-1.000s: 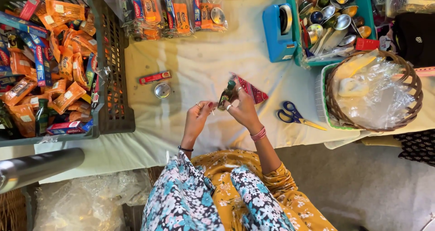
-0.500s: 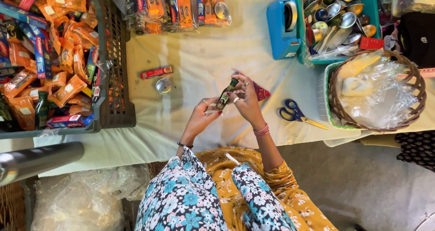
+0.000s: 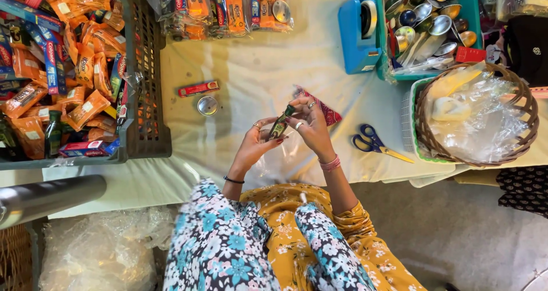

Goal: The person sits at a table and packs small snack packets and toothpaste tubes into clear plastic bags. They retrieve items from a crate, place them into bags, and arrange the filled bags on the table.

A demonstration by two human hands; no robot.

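Both hands meet over the white-covered table (image 3: pixel 257 79). My right hand (image 3: pixel 311 125) pinches a small dark green bottle (image 3: pixel 281 124), tilted, by its upper end. My left hand (image 3: pixel 254 145) holds the mouth of a clear plastic bag (image 3: pixel 282 154) just below the bottle. A dark red patterned packet (image 3: pixel 328 113) lies on the cloth right behind my right hand. A small red box (image 3: pixel 197 89) and a small round metal tin (image 3: pixel 207 105) lie on the cloth to the left of my hands.
A grey crate (image 3: pixel 145 85) of orange packets and boxes stands at left. Filled clear bags (image 3: pixel 222 8) lie at the back. A blue tape dispenser (image 3: pixel 358 37), a teal bin of metal spoons (image 3: pixel 428 22), blue-handled scissors (image 3: pixel 374 144) and a wicker basket of plastic bags (image 3: pixel 476 114) are at right.
My hands have drawn closer together and slightly nearer to me. The bottle has tipped down toward the bag held in my left hand.
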